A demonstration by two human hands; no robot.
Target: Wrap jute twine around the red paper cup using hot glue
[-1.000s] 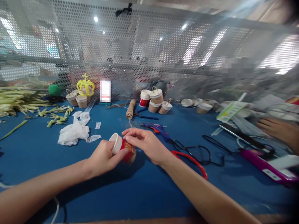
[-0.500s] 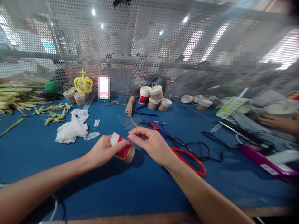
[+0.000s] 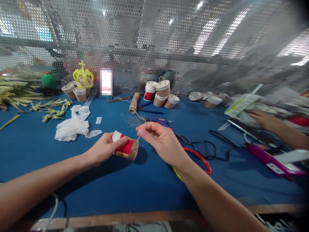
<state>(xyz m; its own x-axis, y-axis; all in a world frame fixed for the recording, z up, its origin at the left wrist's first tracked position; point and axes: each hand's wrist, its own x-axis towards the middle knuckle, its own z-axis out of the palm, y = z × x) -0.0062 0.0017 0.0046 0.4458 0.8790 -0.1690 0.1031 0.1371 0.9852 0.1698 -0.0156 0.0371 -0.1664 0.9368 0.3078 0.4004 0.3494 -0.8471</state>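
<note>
My left hand [image 3: 102, 149] is wrapped round a red and white paper cup [image 3: 123, 149], which lies tilted with its base to the right. Brown twine [image 3: 134, 150] is wound about the base end of the cup. Between thumb and fingers, my right hand [image 3: 160, 138] pinches the strand that runs off the cup. Beyond it, the strand leads back to the twine roll [image 3: 134, 103] on the blue table. A blue glue gun [image 3: 158, 121] lies just behind my right hand, partly hidden by it.
Twine-wrapped cups [image 3: 160, 100] stand behind, near pliers [image 3: 152, 111]. Crumpled white plastic [image 3: 72, 127] lies at left, below a yellow crown [image 3: 83, 77]. A red-handled tool [image 3: 200, 158], black cable [image 3: 214, 151] and purple power strip [image 3: 267, 161] lie right. Another person's hand [image 3: 263, 119] is far right.
The cup has turned in my left hand, showing more of its twine-wound end. My right hand has drawn slightly away to the right with the strand. The whole view has shifted a little.
</note>
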